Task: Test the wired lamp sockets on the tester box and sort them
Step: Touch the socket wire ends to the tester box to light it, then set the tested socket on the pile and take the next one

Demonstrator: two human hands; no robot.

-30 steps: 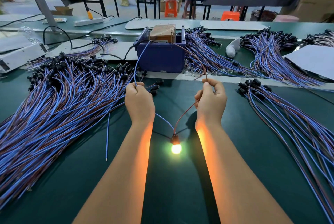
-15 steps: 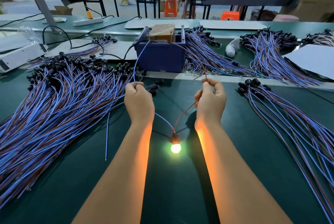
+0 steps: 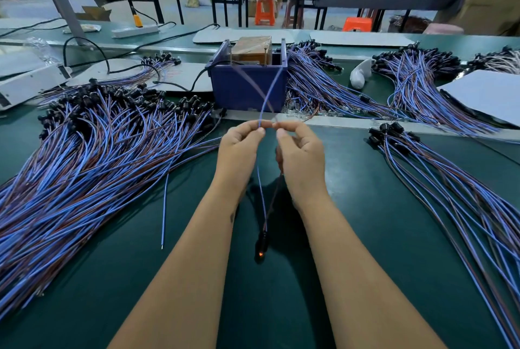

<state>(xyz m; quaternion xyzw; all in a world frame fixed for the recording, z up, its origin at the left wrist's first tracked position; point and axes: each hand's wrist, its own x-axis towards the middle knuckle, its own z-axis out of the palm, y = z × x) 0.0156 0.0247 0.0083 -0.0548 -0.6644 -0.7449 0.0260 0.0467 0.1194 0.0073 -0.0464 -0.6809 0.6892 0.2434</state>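
Observation:
My left hand (image 3: 239,148) pinches the blue wire (image 3: 269,89) of one lamp socket, and my right hand (image 3: 301,151) pinches the brown wire close beside it. Both hands are raised together in front of the blue tester box (image 3: 247,86). The wires' free ends are blurred above my fingers, off the box. Below my wrists the black socket (image 3: 261,244) lies on the green mat, its bulb showing only a faint orange glow. A big pile of wired sockets (image 3: 84,151) fans out on the left, and a smaller bundle (image 3: 439,174) lies on the right.
More socket bundles (image 3: 416,78) lie behind the box and at the back right. White sheets (image 3: 489,95) sit at the right edge, a white device (image 3: 28,84) at the left, a power strip (image 3: 135,30) further back. One loose blue wire (image 3: 164,208) lies by my left forearm.
The bulb shone bright before; now it is nearly dark. My hands have come together and the wire ends have left the tester box.

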